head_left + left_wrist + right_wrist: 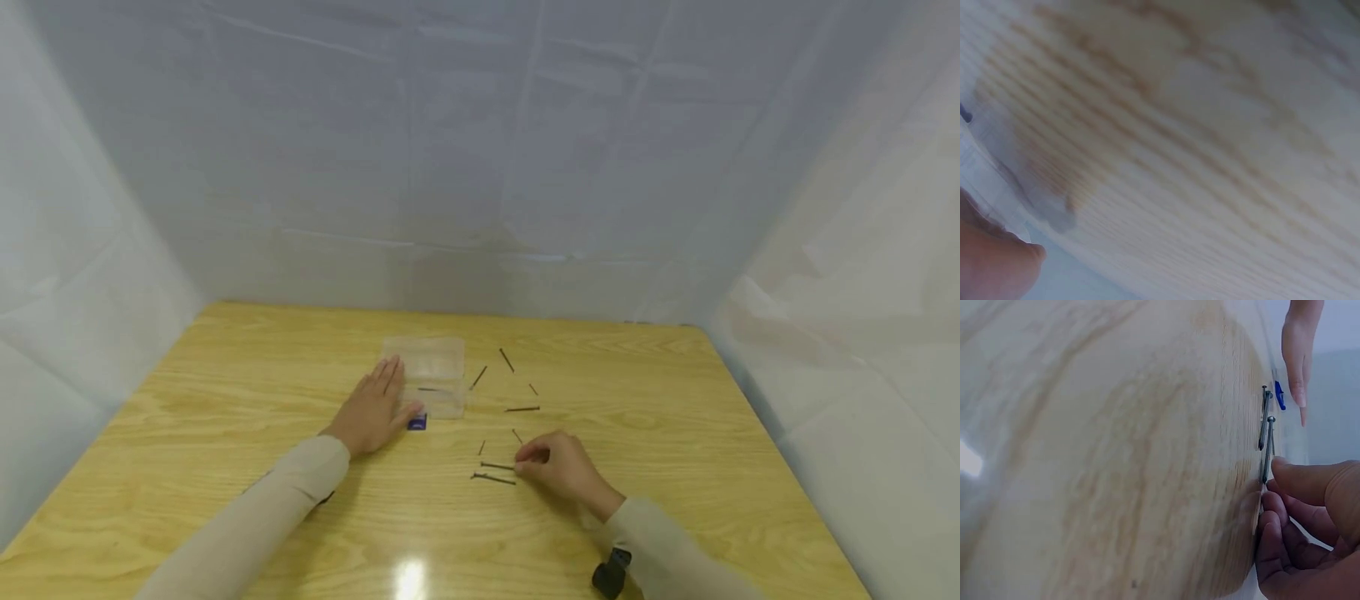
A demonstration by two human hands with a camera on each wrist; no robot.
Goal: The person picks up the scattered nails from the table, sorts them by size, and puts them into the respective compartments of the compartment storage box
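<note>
A clear plastic box (431,373) lies near the middle of the wooden table (225,433), with one nail inside it. My left hand (377,402) lies flat with straight fingers against the box's left side, its thumb by a small blue label (417,422). Several dark nails are scattered right of the box. My right hand (525,462) has curled fingers and pinches the right end of a nail (497,466) lying on the table; a second nail (492,477) lies just beside it. The right wrist view shows both nails (1266,434) and my right hand (1269,487) closing thumb and fingers on the nearer one's tip.
More nails lie farther back: one (478,377) next to the box, another (507,360) behind it, one (522,409) mid-table. White sheeting walls in the table on three sides. The left wrist view is blurred wood grain with part of my left hand (991,265).
</note>
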